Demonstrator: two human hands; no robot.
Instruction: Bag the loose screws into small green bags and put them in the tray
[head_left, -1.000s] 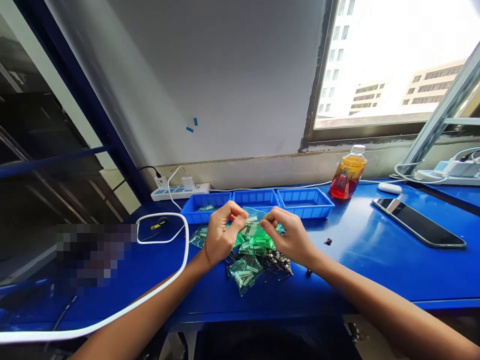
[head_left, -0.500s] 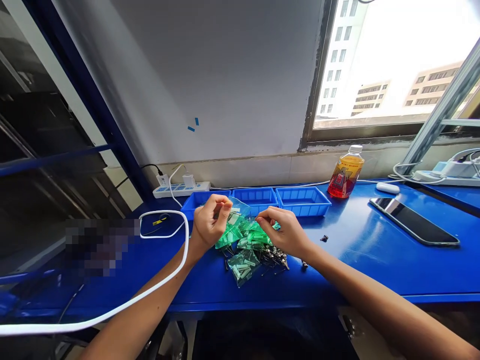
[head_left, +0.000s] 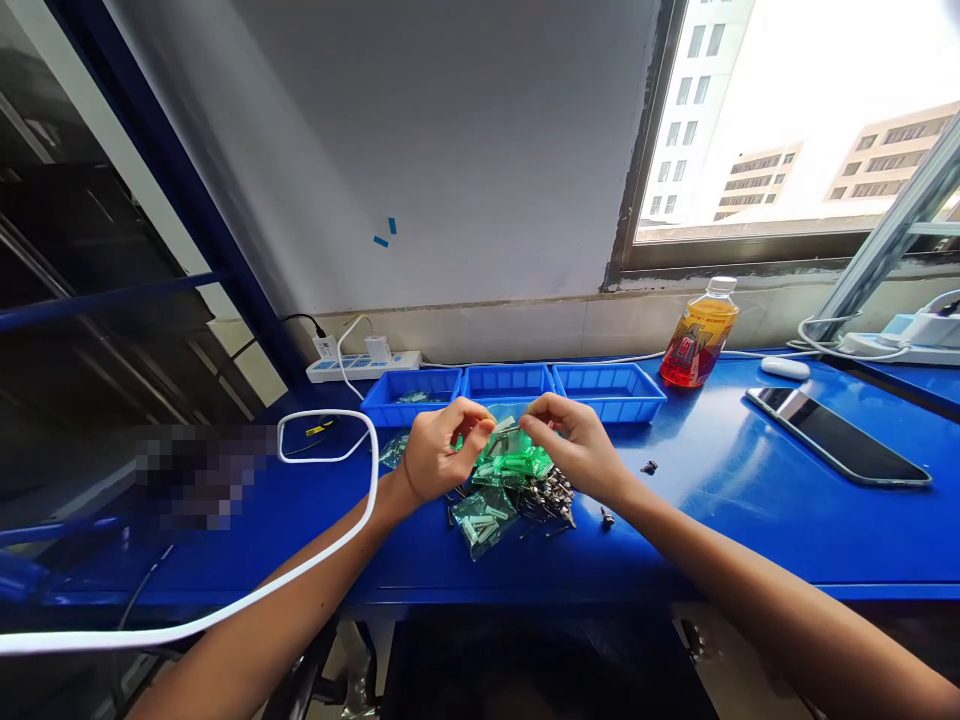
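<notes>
My left hand (head_left: 448, 448) pinches one upper corner of a small clear plastic bag (head_left: 507, 418), its fingers curled. At the bag's other side the fingertips of my right hand (head_left: 571, 440) are closed on its edge. Pale strip-like pieces show inside the bag. Below it lies a heap of bright green plastic pieces (head_left: 514, 465), partly covered by my hands. In front of the heap rests another clear bag of pale pieces (head_left: 484, 520). Small metal parts (head_left: 549, 498) are piled to its right, and another clear bag (head_left: 393, 452) lies left of my left hand.
Three blue trays stand in a row behind: the left tray (head_left: 373, 408) with pale pieces in it, the middle tray (head_left: 508, 372) and the right tray (head_left: 626, 410). A drink bottle (head_left: 699, 335), a phone (head_left: 836, 437) and a white cable (head_left: 371, 490) are around.
My left hand has moved right, nearer my right hand. My right hand now grips the bag's edge. The left tray's pale pieces and the bag beside my left hand have come into view.
</notes>
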